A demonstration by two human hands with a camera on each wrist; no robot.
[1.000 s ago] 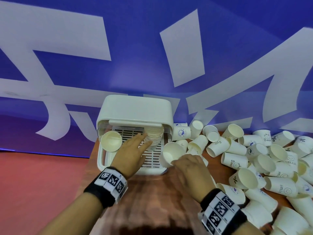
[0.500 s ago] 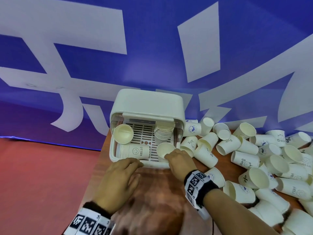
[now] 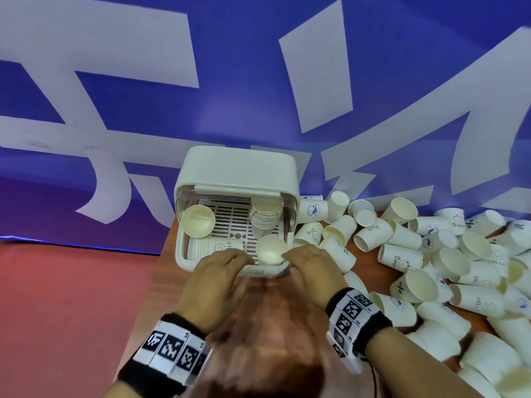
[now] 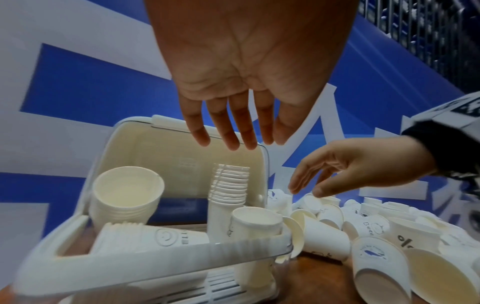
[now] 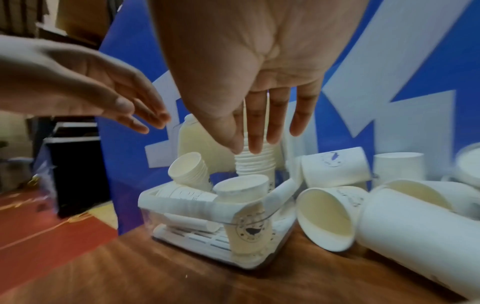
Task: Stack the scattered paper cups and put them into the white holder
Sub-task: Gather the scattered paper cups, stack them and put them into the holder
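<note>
The white holder (image 3: 181,251) stands on the table with its lid raised. Inside are a tall upright stack of cups (image 3: 265,218) at the rear right, a tilted stack (image 3: 198,224) at the rear left, a lying stack with a smiley (image 3: 221,246), and a single upright cup (image 3: 271,249) at the front right. My left hand (image 3: 230,264) hovers at the front rim with straight fingers (image 4: 231,135) and holds nothing. My right hand (image 3: 304,258) is by the front right corner, its fingers (image 5: 255,142) extended and empty. Scattered paper cups (image 3: 402,254) lie to the right.
The wooden table (image 3: 258,326) ends just left of the holder, above a red floor (image 3: 71,297). A blue and white banner (image 3: 258,96) rises right behind the holder. Loose cups (image 5: 327,214) crowd against the holder's right side and cover the table's right half.
My right hand has let go of the single cup, which now stands in the holder's front right. My left hand has come forward from the table to the front rim.
</note>
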